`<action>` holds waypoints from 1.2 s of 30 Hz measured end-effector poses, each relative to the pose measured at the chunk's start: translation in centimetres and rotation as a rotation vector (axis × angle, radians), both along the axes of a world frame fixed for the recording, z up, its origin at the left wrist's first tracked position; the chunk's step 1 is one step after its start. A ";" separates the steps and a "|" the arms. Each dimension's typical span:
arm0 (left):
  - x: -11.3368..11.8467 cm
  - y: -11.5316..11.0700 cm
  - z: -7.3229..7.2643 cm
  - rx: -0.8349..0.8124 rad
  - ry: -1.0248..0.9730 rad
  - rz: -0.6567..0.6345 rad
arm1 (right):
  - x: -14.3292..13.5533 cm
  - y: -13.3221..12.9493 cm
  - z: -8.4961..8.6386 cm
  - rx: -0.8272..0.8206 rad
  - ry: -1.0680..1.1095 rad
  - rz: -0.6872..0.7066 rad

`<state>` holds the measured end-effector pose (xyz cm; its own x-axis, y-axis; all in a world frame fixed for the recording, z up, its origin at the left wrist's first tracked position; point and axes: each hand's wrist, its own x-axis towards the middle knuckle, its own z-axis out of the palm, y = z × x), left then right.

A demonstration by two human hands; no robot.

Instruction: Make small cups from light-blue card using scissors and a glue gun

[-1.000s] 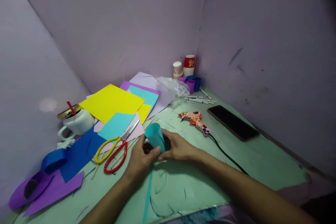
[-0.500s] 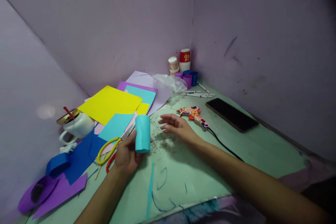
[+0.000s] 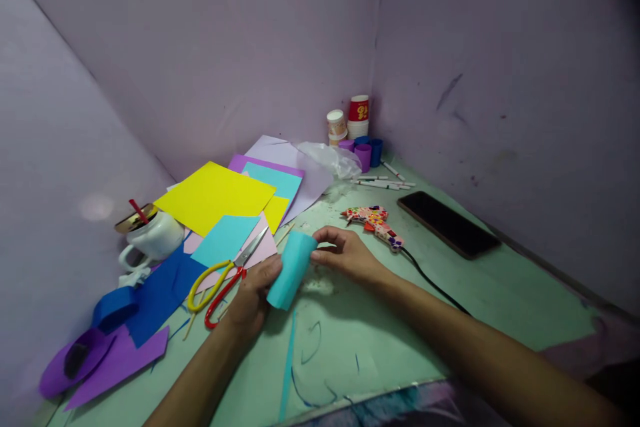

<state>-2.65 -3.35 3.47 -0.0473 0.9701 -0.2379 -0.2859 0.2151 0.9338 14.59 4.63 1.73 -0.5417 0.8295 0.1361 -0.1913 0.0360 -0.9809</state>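
A light-blue paper tube (image 3: pixel 292 271) is held above the green table, tilted with its top leaning right. My left hand (image 3: pixel 254 293) grips its left side, thumb along the paper and the other fingers hidden behind. At the tube's upper right edge, the fingers of my right hand (image 3: pixel 345 252) pinch the rim. Scissors (image 3: pixel 223 283) with one yellow and one red handle lie just left of my left hand, blades pointing away. Below the tube rests a thin light-blue paper strip (image 3: pixel 287 367).
A patterned glue gun (image 3: pixel 374 221) with a black cord and a phone (image 3: pixel 449 223) lie to the right. Coloured sheets (image 3: pixel 215 197) spread at the back left, near a white mug (image 3: pixel 155 237). Paper cups (image 3: pixel 359 117), small tubes (image 3: pixel 363 157) and markers (image 3: pixel 383 183) stand or lie in the corner.
The light-blue tube has gone from upright to tilted right and shifted slightly right. My right hand, apart from it before, has come in and taken its upper edge.
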 end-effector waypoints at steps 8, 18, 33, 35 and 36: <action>0.1 -0.5 0.0 0.078 0.255 -0.261 | 0.3 -0.6 0.8 0.093 -0.005 -0.014; 0.4 -0.3 0.3 0.246 0.627 -0.169 | 0.3 -1.3 0.5 0.445 -0.023 -0.098; 0.3 -0.7 0.1 0.295 0.736 -0.293 | 1.0 -1.8 1.4 0.585 -0.086 -0.065; 0.4 -0.8 0.1 0.296 0.756 -0.267 | 1.0 -1.9 1.5 0.642 -0.073 -0.051; 0.5 -0.8 0.0 0.294 0.769 -0.246 | 1.0 -2.0 1.6 0.683 -0.053 -0.040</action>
